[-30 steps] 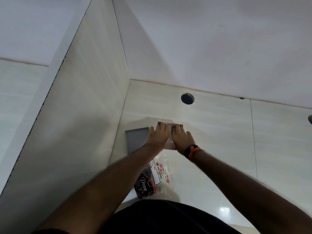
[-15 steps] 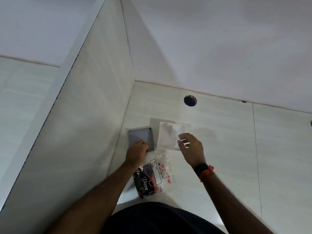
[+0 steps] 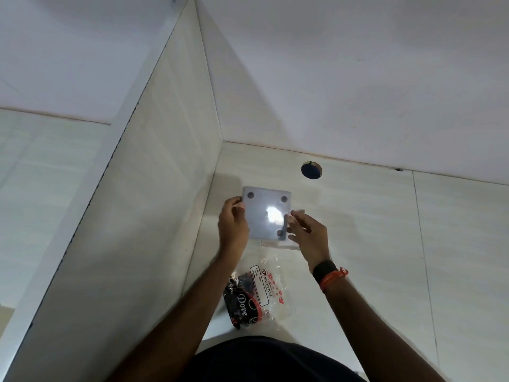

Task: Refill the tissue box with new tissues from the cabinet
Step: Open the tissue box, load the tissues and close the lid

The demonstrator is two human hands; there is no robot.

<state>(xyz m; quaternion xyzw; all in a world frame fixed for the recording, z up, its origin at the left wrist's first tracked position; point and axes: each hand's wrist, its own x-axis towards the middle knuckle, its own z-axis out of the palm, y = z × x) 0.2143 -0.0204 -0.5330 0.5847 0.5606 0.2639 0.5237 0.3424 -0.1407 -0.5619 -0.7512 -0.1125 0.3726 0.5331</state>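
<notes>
Grey lid up over the clear box

Nearest, a crinkly tissue packet [image 3: 259, 295] lies on the glossy tiled floor [image 3: 371, 244]; beyond, left hand [image 3: 232, 226] and right hand [image 3: 308, 232] pinch a flat square grey lid [image 3: 265, 215] above the transparent tissue box [image 3: 281, 244].

bare forearms, black wristband [image 3: 325, 269] and orange thread [image 3: 334, 277], dark top [image 3: 275, 359]

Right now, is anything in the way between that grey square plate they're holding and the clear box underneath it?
Nothing visible. The left hand and right hand hold the grey square plate by its side edges, over the clear plastic tissue box. The empty plastic tissue wrapper lies nearer the person, clear of it.
</notes>
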